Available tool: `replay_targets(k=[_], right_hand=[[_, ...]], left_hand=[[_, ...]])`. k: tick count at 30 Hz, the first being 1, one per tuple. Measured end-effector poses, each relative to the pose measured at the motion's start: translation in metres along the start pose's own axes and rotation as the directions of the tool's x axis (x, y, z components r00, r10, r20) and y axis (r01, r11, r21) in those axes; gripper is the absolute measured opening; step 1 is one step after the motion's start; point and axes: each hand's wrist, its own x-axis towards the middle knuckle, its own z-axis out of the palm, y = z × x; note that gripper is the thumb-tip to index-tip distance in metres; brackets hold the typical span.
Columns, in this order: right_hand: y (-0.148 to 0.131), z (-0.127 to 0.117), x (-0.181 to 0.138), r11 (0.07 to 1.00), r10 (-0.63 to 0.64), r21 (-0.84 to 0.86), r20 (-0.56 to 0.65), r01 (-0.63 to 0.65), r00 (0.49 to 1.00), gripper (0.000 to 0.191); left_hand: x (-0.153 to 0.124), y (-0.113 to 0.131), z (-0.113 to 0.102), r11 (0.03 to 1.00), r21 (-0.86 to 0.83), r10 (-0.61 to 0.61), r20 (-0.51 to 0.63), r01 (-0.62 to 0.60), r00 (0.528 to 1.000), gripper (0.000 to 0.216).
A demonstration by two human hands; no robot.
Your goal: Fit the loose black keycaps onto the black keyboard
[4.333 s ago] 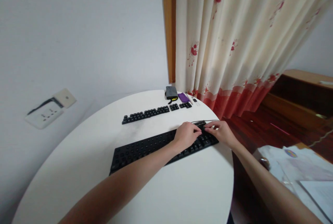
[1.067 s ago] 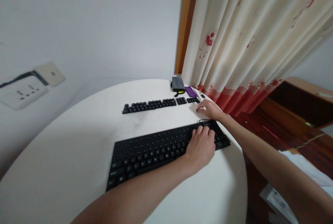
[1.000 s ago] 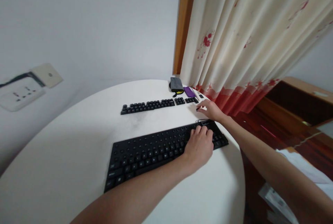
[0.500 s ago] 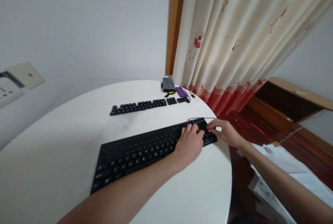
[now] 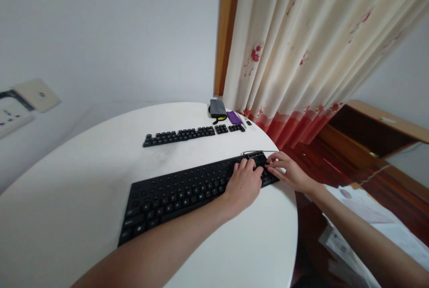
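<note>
A black keyboard (image 5: 187,192) lies at a slant across the round white table (image 5: 83,198). Its front rows carry keycaps, while its back rows show only small bare stems. My left hand (image 5: 244,183) rests on top of it right of the middle, fingers bent and apart on the keys. At the keyboard's right end my right hand (image 5: 284,169) has thumb and fingertips brought together over the number pad; whatever they pinch is too small to make out. Behind the keyboard, loose black keycaps (image 5: 182,136) stand lined up in rows.
A grey pouch (image 5: 217,108), a purple cloth-like item (image 5: 233,117) and a small black piece (image 5: 248,123) sit at the table's far edge. The keyboard's cable (image 5: 261,151) runs off to the right. Papers (image 5: 372,216) lie below the table, and a flowered curtain (image 5: 284,56) hangs behind.
My right hand's fingers have shifted slightly at the number pad, with the fingertips closer together. My left hand stays where it was on the keyboard.
</note>
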Motion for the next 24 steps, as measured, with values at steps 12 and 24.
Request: replay_targets(k=[12, 24], right_hand=[[0.003, -0.003, -0.001, 0.997, 0.064, 0.044, 0.063, -0.067, 0.996, 0.025], [0.02, 0.012, 0.099, 0.876, 0.441, -0.126, -0.183, -0.466, 0.879, 0.018]], left_hand=[[-0.002, 0.001, -0.001, 1.0, 0.015, -0.001, -0.002, 0.001, 1.0, 0.016], [-0.003, -0.001, 0.001, 1.0, 0.018, 0.008, -0.019, -0.008, 1.0, 0.015]])
